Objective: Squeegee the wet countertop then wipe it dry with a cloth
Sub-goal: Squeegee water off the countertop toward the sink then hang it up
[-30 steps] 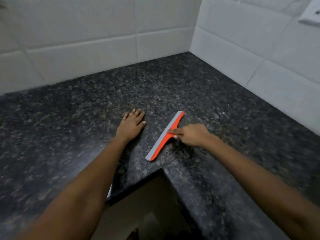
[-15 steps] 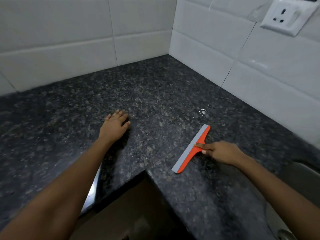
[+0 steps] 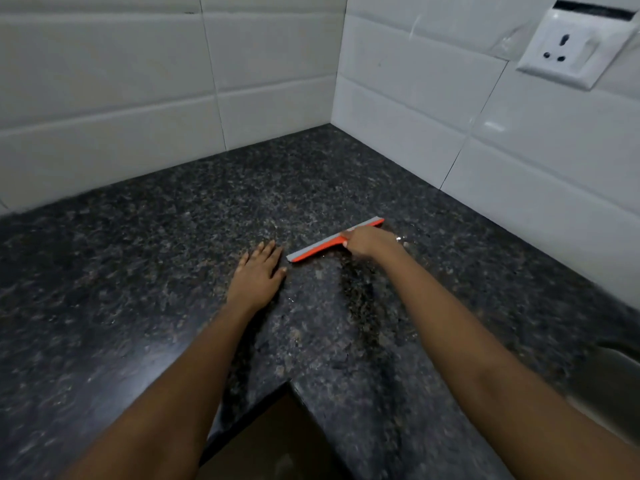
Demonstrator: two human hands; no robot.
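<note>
Dim light, blurred, warped edges.

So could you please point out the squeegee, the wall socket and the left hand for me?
squeegee (image 3: 313,249), head view, on its orange bar.
wall socket (image 3: 568,51), head view, on its white faceplate.
left hand (image 3: 258,277), head view, on its back, lying flat.

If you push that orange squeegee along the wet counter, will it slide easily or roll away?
The squeegee probably slides easily: the countertop looks smooth and shows water drops near the right hand. It likely won't roll, since its blade is long, flat and lying along the stone. It seems light, as one hand moves it while the left hand rests flat.
</note>
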